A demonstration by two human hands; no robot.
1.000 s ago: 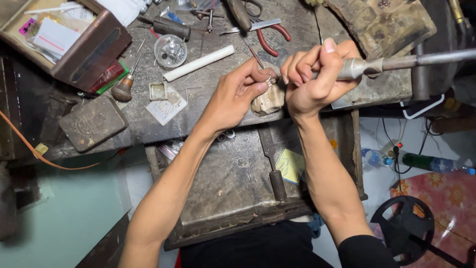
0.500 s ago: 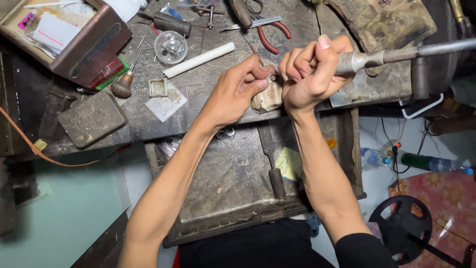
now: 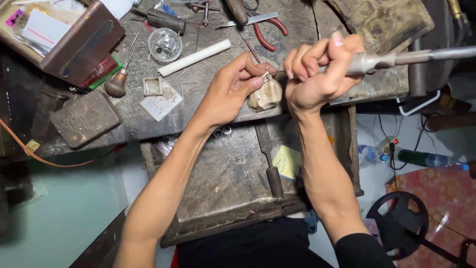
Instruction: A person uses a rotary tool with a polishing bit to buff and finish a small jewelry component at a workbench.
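Your left hand (image 3: 233, 87) pinches a small metal piece (image 3: 267, 77) between thumb and forefinger, pressing it onto a rounded, pale wooden peg (image 3: 265, 95) at the front edge of the workbench (image 3: 208, 106), near the centre of view. Your right hand (image 3: 315, 69), at three o'clock from the piece, is curled tight around the grey handpiece (image 3: 369, 62) of a rotary tool, whose shaft runs off toward three o'clock. The tool's tip is hidden behind your fingers.

To do this well, I judge you should keep the piece braced hard on the peg, rest your right wrist against the bench, and let the tip touch lightly.

At ten o'clock from the hands sits a round clear dish (image 3: 164, 44) holding thin metal bits, too small to identify. Below it lies a small square tray (image 3: 152, 86), seemingly empty. At the far ten o'clock corner, an open brown box (image 3: 82, 42) holds papers and cards. Below the bench, a worn catch drawer (image 3: 233, 173) holds a file (image 3: 270, 159) and a yellow scrap (image 3: 287, 161)
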